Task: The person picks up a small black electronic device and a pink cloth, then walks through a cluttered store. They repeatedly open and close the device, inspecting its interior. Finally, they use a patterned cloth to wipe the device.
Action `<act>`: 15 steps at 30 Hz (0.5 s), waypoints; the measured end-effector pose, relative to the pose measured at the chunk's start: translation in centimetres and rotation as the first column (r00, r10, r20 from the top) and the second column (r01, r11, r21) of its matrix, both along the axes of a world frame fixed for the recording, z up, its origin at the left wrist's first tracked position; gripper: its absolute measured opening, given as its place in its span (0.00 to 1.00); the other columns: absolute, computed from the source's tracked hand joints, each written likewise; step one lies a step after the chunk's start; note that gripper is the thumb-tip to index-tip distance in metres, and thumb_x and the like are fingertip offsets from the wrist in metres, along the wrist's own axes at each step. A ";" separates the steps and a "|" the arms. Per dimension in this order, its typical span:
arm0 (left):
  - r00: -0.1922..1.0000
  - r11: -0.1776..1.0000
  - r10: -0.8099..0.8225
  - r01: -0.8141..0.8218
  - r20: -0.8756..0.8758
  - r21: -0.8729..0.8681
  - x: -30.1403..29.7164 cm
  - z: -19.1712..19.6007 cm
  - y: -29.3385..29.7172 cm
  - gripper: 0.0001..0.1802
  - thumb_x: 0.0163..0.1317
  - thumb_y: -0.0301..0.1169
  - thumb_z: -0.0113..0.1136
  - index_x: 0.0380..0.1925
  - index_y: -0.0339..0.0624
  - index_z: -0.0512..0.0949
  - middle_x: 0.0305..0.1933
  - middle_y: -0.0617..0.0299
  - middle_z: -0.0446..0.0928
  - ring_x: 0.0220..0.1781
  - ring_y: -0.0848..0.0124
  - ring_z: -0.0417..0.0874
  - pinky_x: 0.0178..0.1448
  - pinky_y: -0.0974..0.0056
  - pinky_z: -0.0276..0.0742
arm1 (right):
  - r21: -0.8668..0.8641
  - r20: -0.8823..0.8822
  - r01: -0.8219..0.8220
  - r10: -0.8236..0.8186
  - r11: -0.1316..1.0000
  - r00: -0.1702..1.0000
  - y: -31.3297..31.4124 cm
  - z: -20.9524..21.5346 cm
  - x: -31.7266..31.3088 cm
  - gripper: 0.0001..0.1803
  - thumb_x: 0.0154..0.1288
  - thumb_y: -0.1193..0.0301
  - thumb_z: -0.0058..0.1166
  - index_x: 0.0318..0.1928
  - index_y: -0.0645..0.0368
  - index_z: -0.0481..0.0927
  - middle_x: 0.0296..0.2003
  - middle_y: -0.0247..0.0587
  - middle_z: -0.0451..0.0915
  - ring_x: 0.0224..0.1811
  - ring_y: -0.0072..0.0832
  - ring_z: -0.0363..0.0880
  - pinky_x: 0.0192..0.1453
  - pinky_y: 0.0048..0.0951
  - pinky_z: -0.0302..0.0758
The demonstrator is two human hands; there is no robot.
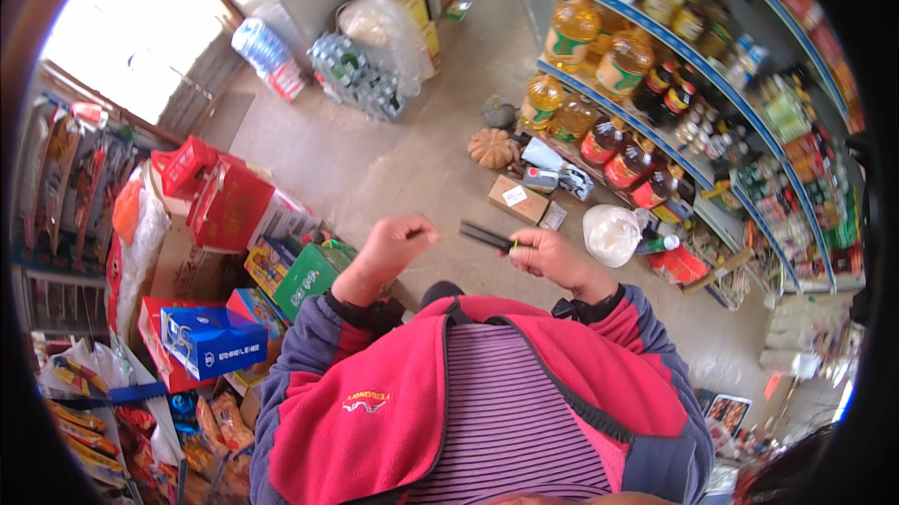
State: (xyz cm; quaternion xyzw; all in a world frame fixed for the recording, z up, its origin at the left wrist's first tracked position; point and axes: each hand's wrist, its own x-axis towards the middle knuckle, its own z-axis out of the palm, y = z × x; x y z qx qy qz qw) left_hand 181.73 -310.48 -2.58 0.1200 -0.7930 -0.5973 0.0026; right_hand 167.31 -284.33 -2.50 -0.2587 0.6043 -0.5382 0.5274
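My right hand (554,258) is closed round one end of a slim dark tool with two long parallel strips (483,235). It points left toward my other hand, and a small yellow-green spot shows by my fingers. Its exact kind cannot be made out. My left hand (397,245) is raised at about the same height, a short gap from the tool's tip. Its fingers are curled in with thumb and forefinger together; anything between them is hidden or too small to see. Both hands are in the air above the floor.
Shelves (646,135) of oil bottles and sauces stand on the right. Pumpkins (493,148), a cardboard box (518,200) and a white bag (613,233) lie beside them. Gift boxes (215,341) are piled at left. Shrink-wrapped bottles (361,74) stand farther off on the floor (375,163).
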 end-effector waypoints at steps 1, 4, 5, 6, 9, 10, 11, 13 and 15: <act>0.997 0.997 0.075 -0.075 0.037 0.016 -0.7 -0.4 -2.2 0.09 0.63 0.31 0.60 0.28 0.36 0.79 0.22 0.70 0.72 0.27 0.80 0.71 0.32 0.71 0.68 | 0.004 0.133 0.051 -0.052 0.999 0.990 -2.3 -0.4 -1.8 0.10 0.69 0.68 0.50 0.44 0.61 0.79 0.23 0.24 0.71 0.19 0.09 0.62 0.22 0.12 0.58; 0.970 0.953 0.236 -0.243 0.063 0.181 -4.1 -1.6 -8.3 0.08 0.64 0.30 0.59 0.29 0.38 0.79 0.24 0.72 0.71 0.27 0.82 0.67 0.30 0.74 0.64 | 0.041 0.371 0.086 -0.095 0.995 0.924 -9.4 -1.4 -7.7 0.10 0.70 0.69 0.48 0.44 0.61 0.77 0.24 0.25 0.71 0.18 0.08 0.60 0.20 0.10 0.56; 0.965 0.947 0.257 -0.260 0.044 0.189 -5.6 -1.9 -10.4 0.06 0.64 0.30 0.59 0.31 0.38 0.79 0.25 0.72 0.71 0.28 0.83 0.67 0.30 0.74 0.64 | 0.050 0.383 0.084 -0.097 0.995 0.919 -12.0 -1.8 -9.6 0.09 0.71 0.71 0.46 0.46 0.62 0.76 0.24 0.25 0.70 0.17 0.09 0.59 0.19 0.11 0.55; 0.960 0.942 0.276 -0.279 0.042 0.187 -7.2 -2.1 -12.5 0.05 0.64 0.29 0.60 0.33 0.38 0.79 0.27 0.72 0.72 0.28 0.83 0.68 0.31 0.74 0.64 | 0.034 0.400 0.080 -0.087 0.996 0.912 -14.4 -2.1 -11.4 0.09 0.71 0.71 0.45 0.46 0.62 0.75 0.24 0.26 0.70 0.17 0.09 0.58 0.19 0.11 0.55; 0.977 0.962 0.213 -0.206 -0.021 0.179 -13.0 -2.0 -18.5 0.12 0.62 0.29 0.62 0.44 0.37 0.78 0.32 0.71 0.73 0.32 0.83 0.70 0.35 0.74 0.69 | 0.051 0.439 0.087 -0.100 0.995 0.893 -21.7 -1.7 -16.7 0.10 0.72 0.72 0.44 0.48 0.62 0.74 0.26 0.28 0.70 0.18 0.09 0.58 0.20 0.11 0.56; 0.979 0.967 0.205 -0.201 -0.014 0.156 -14.9 -1.7 -20.3 0.13 0.62 0.29 0.63 0.46 0.36 0.77 0.32 0.71 0.74 0.33 0.82 0.71 0.36 0.73 0.70 | 0.024 0.437 0.074 -0.077 0.997 0.896 -23.8 -1.3 -18.3 0.10 0.72 0.72 0.44 0.48 0.62 0.74 0.26 0.28 0.70 0.18 0.09 0.58 0.21 0.11 0.56; 0.984 0.979 0.154 -0.165 0.094 0.123 -16.8 -1.3 -22.3 0.17 0.64 0.31 0.61 0.51 0.36 0.76 0.38 0.69 0.75 0.40 0.82 0.74 0.45 0.74 0.73 | 0.047 0.434 0.071 -0.084 0.996 0.897 -26.0 -0.9 -20.0 0.10 0.72 0.72 0.44 0.48 0.63 0.74 0.27 0.28 0.70 0.18 0.09 0.59 0.21 0.11 0.56; 0.988 0.984 0.140 -0.145 0.060 0.102 -21.2 -0.8 -25.6 0.17 0.64 0.31 0.61 0.51 0.36 0.75 0.36 0.69 0.75 0.38 0.82 0.74 0.43 0.73 0.73 | 0.075 0.422 0.051 -0.079 0.996 0.903 -29.9 -0.4 -23.4 0.10 0.71 0.72 0.44 0.49 0.62 0.74 0.27 0.28 0.70 0.19 0.10 0.59 0.21 0.11 0.56; 0.991 0.989 0.116 -0.121 0.065 0.081 -25.8 -0.5 -28.5 0.17 0.64 0.31 0.61 0.51 0.36 0.75 0.35 0.70 0.75 0.36 0.82 0.73 0.40 0.73 0.73 | 0.068 0.423 0.032 -0.058 0.997 0.904 -33.2 -0.4 -26.7 0.10 0.71 0.72 0.44 0.49 0.62 0.74 0.27 0.28 0.71 0.19 0.10 0.59 0.22 0.11 0.57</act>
